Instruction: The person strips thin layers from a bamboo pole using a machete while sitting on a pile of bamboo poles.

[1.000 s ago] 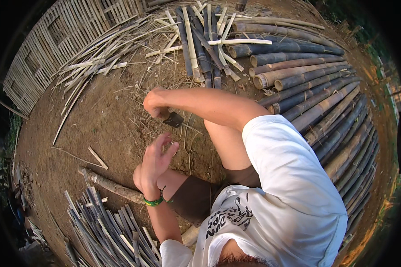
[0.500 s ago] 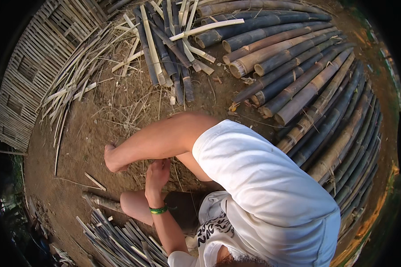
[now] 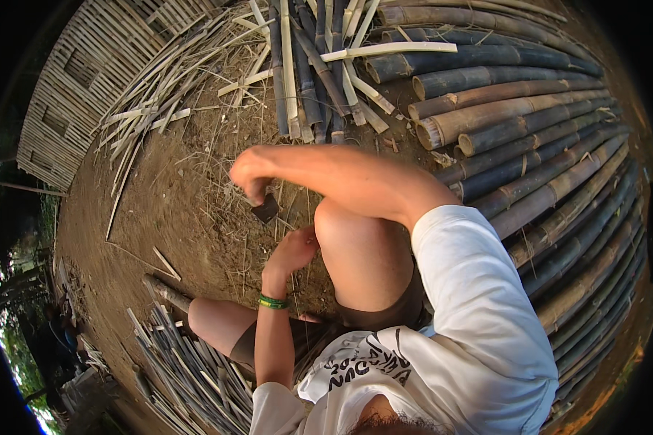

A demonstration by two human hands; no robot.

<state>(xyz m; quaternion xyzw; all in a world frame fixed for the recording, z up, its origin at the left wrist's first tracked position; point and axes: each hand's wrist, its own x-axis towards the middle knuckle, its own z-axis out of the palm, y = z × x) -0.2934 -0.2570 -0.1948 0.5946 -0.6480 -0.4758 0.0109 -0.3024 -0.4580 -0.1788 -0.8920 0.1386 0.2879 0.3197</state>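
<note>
My right hand [image 3: 252, 174] is bent down over the ground in front of my raised right knee, its fingers curled. A dark, flat, blade-like piece [image 3: 266, 209] sticks out below those fingers; the rest is hidden by the hand, so its exact kind does not show. My left hand [image 3: 295, 250], with a green band at the wrist, is closed beside the inner side of that knee. Its fingertips are partly hidden, and what they hold cannot be made out. Thin bamboo shavings [image 3: 228, 181] lie scattered on the soil near my right hand.
Whole bamboo poles [image 3: 515, 109] are stacked along the right. Split bamboo pieces [image 3: 308, 80] lie ahead, and pale strips [image 3: 152, 101] pile up before a slatted bamboo panel [image 3: 87, 65]. A bundle of narrow strips [image 3: 189, 370] rests near my left thigh, close to a short pole [image 3: 165, 290].
My right hand has swung forward and to the right, bringing the dark blade-like piece into sight. My left hand has shifted right and slightly forward. The whole view has also turned a little.
</note>
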